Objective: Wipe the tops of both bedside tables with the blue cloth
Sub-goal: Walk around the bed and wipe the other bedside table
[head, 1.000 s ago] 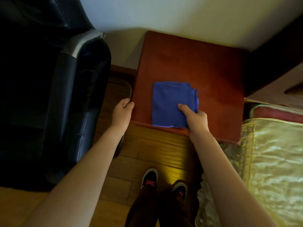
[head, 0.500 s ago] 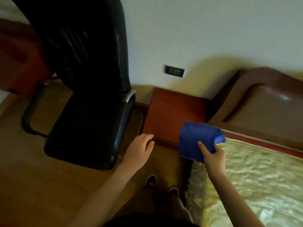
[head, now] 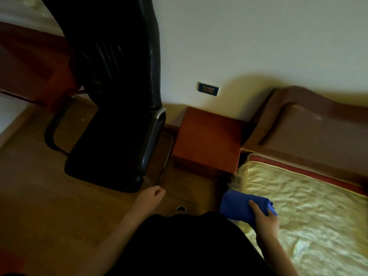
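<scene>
Holding the folded cloth (head: 241,208) in our right hand (head: 264,220) above the bed (head: 298,206) edge, clear of the table (head: 209,140), left hand (head: 149,198) loosely curled and empty, we judge it light, soft, best pinched through its folds.

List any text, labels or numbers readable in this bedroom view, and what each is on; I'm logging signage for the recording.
None can be read.
The dark rectangular wall socket plate shows small reddish marks, too blurred to read.
The folded blue cloth in the right hand and the reddish-brown wooden bedside table carry no visible text.
</scene>
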`<state>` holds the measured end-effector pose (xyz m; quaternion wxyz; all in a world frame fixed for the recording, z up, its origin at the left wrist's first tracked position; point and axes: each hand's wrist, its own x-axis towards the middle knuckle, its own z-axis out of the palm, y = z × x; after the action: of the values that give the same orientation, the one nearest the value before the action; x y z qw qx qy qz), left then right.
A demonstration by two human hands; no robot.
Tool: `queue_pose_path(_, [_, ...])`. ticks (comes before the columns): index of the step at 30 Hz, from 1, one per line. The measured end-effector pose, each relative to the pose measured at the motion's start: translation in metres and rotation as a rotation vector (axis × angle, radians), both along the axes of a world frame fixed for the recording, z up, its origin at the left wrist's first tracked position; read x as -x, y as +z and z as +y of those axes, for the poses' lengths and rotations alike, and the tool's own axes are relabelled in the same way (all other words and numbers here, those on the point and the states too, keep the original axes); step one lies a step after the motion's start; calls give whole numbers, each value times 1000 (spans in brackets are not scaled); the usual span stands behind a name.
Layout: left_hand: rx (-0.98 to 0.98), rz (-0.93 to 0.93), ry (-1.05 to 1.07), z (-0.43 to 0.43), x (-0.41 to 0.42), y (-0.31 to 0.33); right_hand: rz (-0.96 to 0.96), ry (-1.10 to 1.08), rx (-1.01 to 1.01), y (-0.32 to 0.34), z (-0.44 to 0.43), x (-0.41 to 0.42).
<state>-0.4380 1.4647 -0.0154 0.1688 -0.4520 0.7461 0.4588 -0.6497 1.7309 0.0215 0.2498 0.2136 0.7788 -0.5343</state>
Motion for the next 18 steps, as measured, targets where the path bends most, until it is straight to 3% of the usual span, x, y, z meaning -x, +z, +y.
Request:
queue_pose_path(9, [92,255,-295,-36,99,40,168,-229,106,40,-2,10])
queue_pose_path(14, [112,330,-672,-62,167,48,260,-524,116,61,0,-35])
queue_pose_path(18, [126,330,-963,-72,189,44,211,-824,54,47,0,-114])
